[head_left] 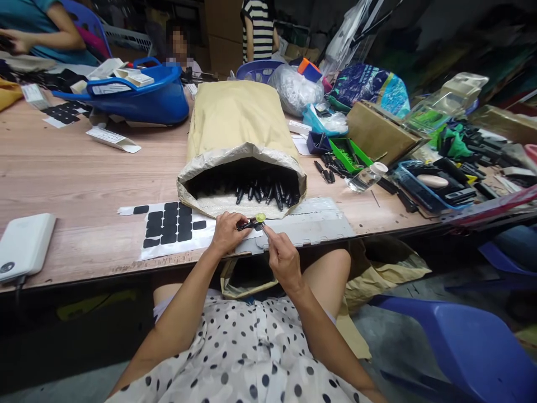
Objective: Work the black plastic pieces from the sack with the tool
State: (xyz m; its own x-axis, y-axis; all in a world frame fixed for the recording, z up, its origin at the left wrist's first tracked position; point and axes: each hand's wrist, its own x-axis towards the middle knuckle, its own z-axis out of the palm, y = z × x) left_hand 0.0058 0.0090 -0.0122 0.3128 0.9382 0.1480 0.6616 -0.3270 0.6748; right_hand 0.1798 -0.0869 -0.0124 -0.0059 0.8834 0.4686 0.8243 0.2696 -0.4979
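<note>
My left hand (229, 232) is closed around a slim black pen-like piece (245, 225) at the table's front edge. My right hand (284, 254) pinches a thin metallic tool (263, 226), whose tip meets the black piece; its exact kind is too small to tell. A small yellow-green round thing (260, 217) shows at that meeting point. Just beyond the hands lies a large tan paper sack (239, 112), its mouth facing me, with many black pen-like pieces (277, 196) inside. Left of my left hand is a white sheet of black rounded-square stickers (169, 223).
A white power bank (26, 246) with a cable stands at the left edge. Behind it are a blue basin (168, 95) with white boxes, and a person's arm (62, 31). At right are a green tray (350, 155), a clear bottle (367, 178) and a blue chair (470, 341).
</note>
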